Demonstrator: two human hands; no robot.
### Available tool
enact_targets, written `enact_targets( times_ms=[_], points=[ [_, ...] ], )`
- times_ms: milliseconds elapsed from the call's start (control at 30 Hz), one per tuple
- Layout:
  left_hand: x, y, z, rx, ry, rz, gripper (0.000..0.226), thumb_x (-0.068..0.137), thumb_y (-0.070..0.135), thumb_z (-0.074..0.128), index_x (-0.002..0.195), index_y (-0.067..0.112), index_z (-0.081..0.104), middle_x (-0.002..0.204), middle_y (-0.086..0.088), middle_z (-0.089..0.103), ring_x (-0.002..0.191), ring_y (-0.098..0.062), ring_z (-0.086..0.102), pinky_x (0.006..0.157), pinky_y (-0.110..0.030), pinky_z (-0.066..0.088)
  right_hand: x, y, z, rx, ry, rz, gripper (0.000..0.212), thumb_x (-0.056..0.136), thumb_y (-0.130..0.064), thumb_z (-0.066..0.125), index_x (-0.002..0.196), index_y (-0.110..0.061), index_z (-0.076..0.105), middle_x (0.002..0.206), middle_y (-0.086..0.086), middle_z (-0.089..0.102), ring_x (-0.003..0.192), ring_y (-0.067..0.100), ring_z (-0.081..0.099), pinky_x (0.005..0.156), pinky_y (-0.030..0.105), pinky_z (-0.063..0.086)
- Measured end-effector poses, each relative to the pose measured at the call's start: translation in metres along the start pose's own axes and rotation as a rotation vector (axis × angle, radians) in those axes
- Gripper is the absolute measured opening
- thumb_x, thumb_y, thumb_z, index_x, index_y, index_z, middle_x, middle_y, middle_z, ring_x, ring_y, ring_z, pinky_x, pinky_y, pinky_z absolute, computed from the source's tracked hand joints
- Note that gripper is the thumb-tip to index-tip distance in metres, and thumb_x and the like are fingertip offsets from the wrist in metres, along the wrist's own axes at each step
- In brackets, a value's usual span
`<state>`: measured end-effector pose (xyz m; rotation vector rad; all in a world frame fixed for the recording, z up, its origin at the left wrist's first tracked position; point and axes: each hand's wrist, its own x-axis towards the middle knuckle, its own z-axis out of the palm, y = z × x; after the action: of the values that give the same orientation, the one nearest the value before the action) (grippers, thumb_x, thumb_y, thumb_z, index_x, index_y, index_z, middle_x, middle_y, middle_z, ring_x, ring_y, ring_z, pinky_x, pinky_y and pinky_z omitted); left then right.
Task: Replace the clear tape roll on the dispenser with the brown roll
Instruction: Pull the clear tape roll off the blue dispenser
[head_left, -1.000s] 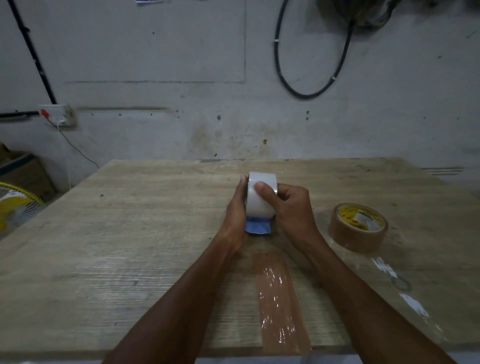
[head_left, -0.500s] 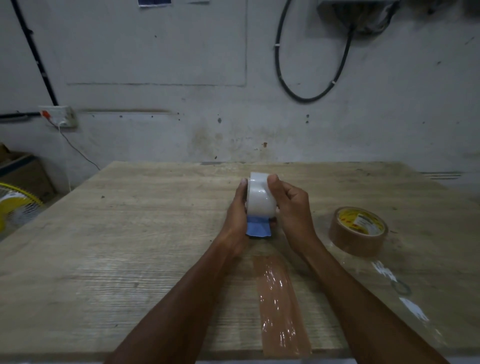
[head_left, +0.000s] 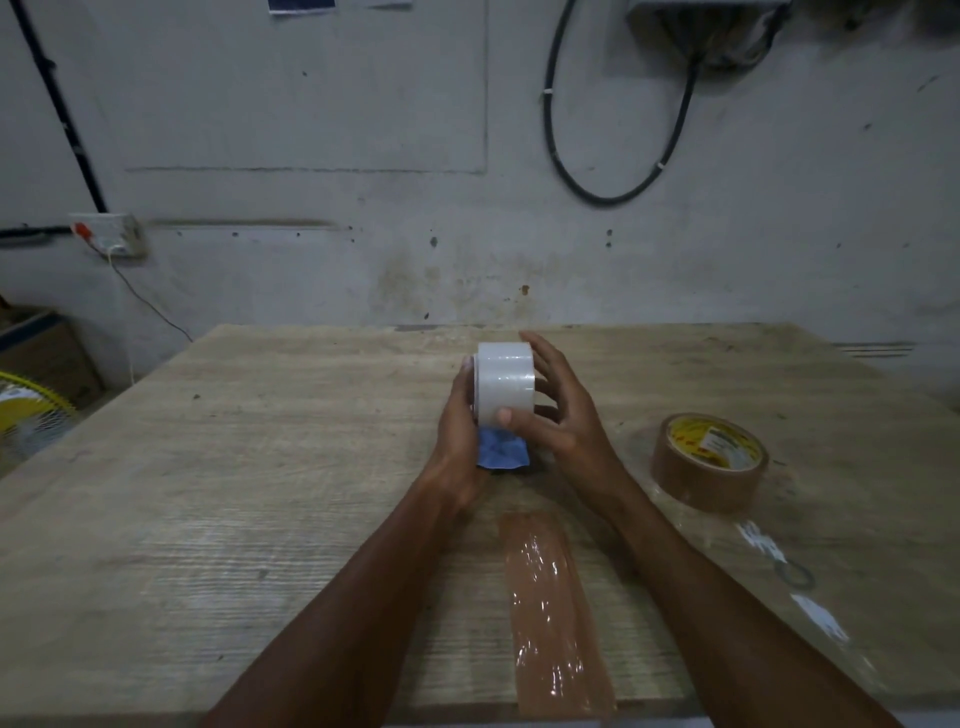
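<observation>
The clear tape roll (head_left: 505, 384) stands on edge on the blue dispenser (head_left: 503, 453), at the middle of the wooden table (head_left: 260, 467). My left hand (head_left: 460, 441) grips the dispenser and the roll's left side. On the roll's right side is my right hand (head_left: 558, 410), thumb pressed on the roll's lower front and fingers spread behind it. Most of the dispenser is hidden by my hands. The brown roll (head_left: 707, 460) lies flat on the table to the right, well apart from both hands.
A strip of brown tape (head_left: 553, 613) is stuck to the table near its front edge. A clear plastic sheet (head_left: 779, 566) lies at the right front. A yellow fan (head_left: 26, 415) and a box stand left of the table. Cables hang on the wall behind.
My right hand has shifted from gripping the roll's top to its right side, with fingers now spread and the thumb lower. The roll sits slightly higher in view. The brown roll stays put.
</observation>
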<state>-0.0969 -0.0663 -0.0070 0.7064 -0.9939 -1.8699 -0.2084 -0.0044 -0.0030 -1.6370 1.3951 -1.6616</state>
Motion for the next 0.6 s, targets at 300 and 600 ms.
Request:
enact_targets(
  times_ms=[300, 600],
  points=[
    [0.0, 0.002, 0.0, -0.055, -0.015, -0.033, 0.051, 0.102, 0.051, 0.041, 0.111, 0.009, 0.067, 0.077, -0.013, 0.077, 0.066, -0.023, 0.075, 0.056, -0.032, 0.061, 0.001, 0.001, -0.001, 0.034, 0.074, 0.009, 0.079, 0.07, -0.041, 0.075, 0.143, -0.03, 0.046, 0.137, -0.004, 0.058, 0.122, 0.016, 0.057, 0.095, 0.049, 0.054],
    [0.007, 0.005, -0.007, -0.147, 0.028, 0.017, 0.048, 0.106, 0.043, 0.031, 0.1, 0.009, 0.065, 0.09, -0.014, 0.074, 0.075, -0.022, 0.075, 0.064, -0.034, 0.059, 0.004, 0.006, -0.009, 0.181, 0.198, 0.039, 0.064, 0.076, -0.03, 0.076, 0.135, -0.025, 0.054, 0.13, 0.002, 0.064, 0.118, 0.023, 0.061, 0.093, 0.053, 0.055]
  ],
)
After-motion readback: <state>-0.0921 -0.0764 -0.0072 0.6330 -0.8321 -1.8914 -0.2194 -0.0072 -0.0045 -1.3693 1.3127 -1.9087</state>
